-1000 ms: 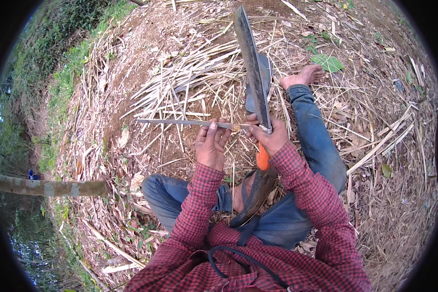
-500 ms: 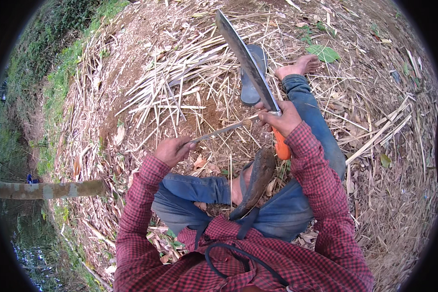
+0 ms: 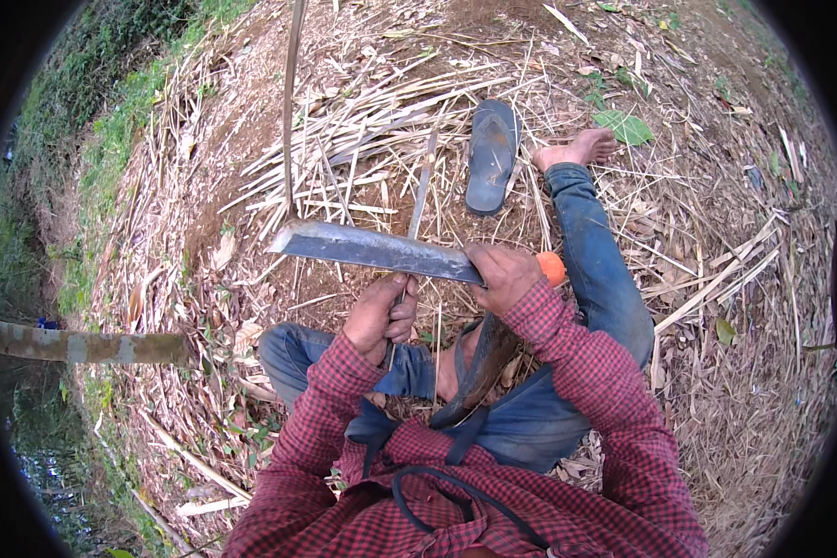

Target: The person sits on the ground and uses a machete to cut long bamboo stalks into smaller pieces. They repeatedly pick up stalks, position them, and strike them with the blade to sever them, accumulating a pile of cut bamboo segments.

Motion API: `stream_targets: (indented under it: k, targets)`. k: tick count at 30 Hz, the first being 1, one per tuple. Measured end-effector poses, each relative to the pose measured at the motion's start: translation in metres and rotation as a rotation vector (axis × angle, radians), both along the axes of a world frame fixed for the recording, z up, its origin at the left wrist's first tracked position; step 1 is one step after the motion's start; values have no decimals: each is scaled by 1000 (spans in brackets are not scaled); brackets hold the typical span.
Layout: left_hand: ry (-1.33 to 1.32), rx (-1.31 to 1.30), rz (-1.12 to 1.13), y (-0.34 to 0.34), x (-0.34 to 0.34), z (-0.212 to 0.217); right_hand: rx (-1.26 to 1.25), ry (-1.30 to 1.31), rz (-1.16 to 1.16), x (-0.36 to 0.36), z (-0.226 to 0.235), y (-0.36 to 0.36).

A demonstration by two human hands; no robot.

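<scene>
Down on the straw-littered ground, the right hand (image 3: 504,275) is gripping the orange handle of a long, broad steel machete (image 3: 372,249), its blade lying level. Just below that blade, the left hand (image 3: 381,316) is closing around a thin bamboo strip (image 3: 418,200), which is running up behind the blade toward a dark rubber sandal (image 3: 491,156).

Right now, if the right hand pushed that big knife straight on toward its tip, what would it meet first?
Probably the thin upright strip at the tip of the knife, which the right hand holds; depth is unclear.
</scene>
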State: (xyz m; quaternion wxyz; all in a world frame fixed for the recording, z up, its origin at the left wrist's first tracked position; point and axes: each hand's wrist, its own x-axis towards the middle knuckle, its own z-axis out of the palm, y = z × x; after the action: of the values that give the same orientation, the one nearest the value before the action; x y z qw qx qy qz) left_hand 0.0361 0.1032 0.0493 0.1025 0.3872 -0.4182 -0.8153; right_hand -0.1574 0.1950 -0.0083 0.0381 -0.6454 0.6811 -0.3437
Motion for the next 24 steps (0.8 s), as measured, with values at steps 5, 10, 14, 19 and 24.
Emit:
stream_targets:
  k: [5,10,14,19,24]
  targets:
    - [13,52,37,14,-1,10,7,45,21,2,-3,-2]
    - [34,79,11,23,5,18,9,72,-120,-21,-8,-11]
    - [21,96,19,25,9,22,35,74,-145,-31,-2,-16]
    - [21,115,16,22,8,21,11,149,-42,-17,4,-14]
    - [-11,139,25,29,17,18,222,68,-231,-44,-4,-30]
